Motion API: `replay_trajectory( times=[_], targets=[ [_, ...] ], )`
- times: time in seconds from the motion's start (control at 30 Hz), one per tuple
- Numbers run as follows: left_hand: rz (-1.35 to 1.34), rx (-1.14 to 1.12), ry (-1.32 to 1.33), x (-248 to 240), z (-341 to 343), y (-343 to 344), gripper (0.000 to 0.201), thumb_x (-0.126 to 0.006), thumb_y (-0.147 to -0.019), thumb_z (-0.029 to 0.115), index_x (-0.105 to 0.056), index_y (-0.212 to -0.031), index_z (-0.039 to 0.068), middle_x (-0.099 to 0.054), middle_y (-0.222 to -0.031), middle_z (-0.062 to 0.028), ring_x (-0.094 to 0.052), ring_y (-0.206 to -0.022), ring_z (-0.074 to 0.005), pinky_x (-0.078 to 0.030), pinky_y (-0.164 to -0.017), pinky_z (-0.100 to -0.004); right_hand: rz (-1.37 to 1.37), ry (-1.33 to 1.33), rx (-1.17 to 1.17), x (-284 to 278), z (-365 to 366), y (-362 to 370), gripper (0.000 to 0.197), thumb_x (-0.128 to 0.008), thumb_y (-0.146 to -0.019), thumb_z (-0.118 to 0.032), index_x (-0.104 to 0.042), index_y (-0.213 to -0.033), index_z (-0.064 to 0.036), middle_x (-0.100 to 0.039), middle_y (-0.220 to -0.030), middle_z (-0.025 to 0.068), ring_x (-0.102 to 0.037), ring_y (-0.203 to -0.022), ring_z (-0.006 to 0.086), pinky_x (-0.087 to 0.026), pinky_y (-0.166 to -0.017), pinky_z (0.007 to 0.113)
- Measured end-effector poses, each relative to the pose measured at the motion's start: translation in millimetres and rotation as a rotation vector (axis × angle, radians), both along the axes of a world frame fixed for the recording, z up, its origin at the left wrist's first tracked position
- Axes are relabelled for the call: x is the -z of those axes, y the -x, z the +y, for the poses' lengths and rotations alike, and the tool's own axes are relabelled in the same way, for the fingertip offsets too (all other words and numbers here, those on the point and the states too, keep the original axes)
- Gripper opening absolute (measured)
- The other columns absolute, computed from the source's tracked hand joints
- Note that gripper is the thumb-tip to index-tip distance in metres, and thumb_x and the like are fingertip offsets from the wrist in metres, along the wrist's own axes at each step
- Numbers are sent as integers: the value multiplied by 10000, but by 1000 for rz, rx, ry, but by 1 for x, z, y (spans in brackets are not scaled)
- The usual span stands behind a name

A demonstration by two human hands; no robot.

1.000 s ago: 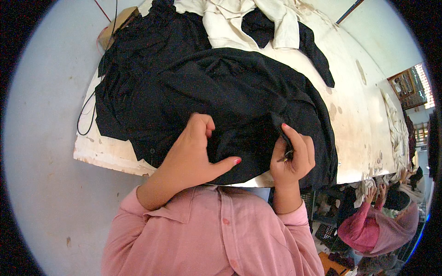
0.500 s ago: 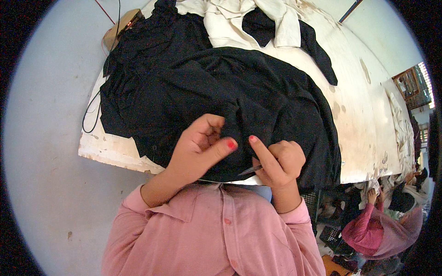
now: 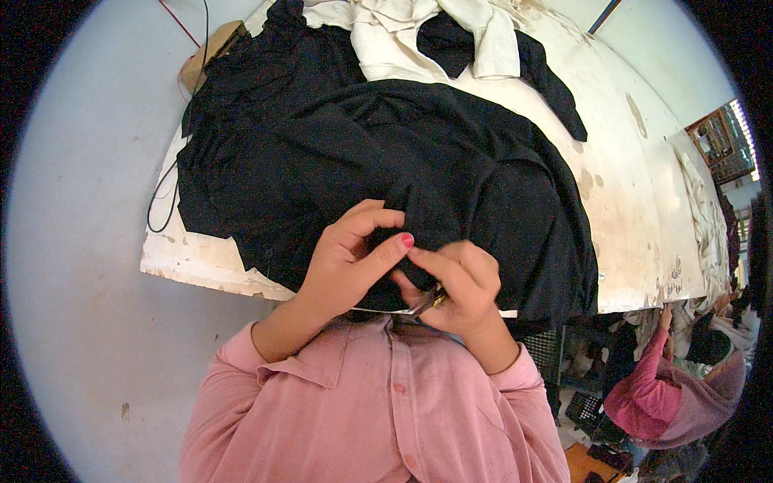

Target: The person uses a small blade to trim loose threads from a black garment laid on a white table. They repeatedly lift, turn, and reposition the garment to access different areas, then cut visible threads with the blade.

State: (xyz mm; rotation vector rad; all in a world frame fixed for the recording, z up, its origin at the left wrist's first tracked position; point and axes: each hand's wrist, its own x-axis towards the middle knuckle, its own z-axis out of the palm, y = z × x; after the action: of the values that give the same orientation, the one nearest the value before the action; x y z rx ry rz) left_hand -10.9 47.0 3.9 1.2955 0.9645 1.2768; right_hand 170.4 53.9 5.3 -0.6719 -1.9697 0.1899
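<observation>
Counter (image 3: 624, 233): it is pale, with worn spots, and carries the cloths.
Black cloth (image 3: 515, 193): it is spread in folds over the near and left part of the counter, and reaches the near edge.
White cloth (image 3: 390, 44): it lies on the far side, beyond the black cloth.
Left hand (image 3: 346, 253): its thumb and fingers are closed on a raised fold of the black cloth.
Right hand (image 3: 465, 283): just beside the left hand; its fingers grip the metal tool.
Metal tool (image 3: 424, 303): small, pointing left and near; its exact kind I cannot tell.
</observation>
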Motion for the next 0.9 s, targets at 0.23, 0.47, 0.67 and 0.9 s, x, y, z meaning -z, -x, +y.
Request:
replay_trajectory(
  times=[0.23,0.47,0.67,0.9],
  targets=[
    [89,-7,-11,-3,2,6,197,-740,-857,80,-707,-1027,-12,-519,-842,9,-470,-770,-71,-354,-642,-220,125,257,67,-3,-2,2,369,-707,-837,-191,-612,-1153,-27,-566,-981,152,-586,-783,282,-497,-667,346],
    [-145,77,76,0,4,3,195,-740,-846,56,-720,-1033,5,-542,-838,18,-484,-766,-58,-357,-659,-209,-74,37,254,-12,0,2,354,-732,-773,-102,-670,-1117,-44,-665,-975,115,-610,-688,245,-496,-590,319],
    [-154,74,85,6,6,3,174,-741,-840,43,-726,-1012,22,-540,-821,25,-483,-759,-57,-361,-659,-212,-127,-68,293,-14,2,3,359,-754,-736,-85,-696,-1088,-54,-674,-928,77,-587,-627,197,-466,-541,296],
    [-103,45,53,4,7,2,149,-745,-837,52,-731,-983,25,-527,-809,27,-469,-749,-53,-348,-641,-208,-166,-85,306,-16,4,2,356,-756,-724,-68,-700,-1075,-65,-676,-906,66,-587,-617,197,-463,-519,298]
  ],
)
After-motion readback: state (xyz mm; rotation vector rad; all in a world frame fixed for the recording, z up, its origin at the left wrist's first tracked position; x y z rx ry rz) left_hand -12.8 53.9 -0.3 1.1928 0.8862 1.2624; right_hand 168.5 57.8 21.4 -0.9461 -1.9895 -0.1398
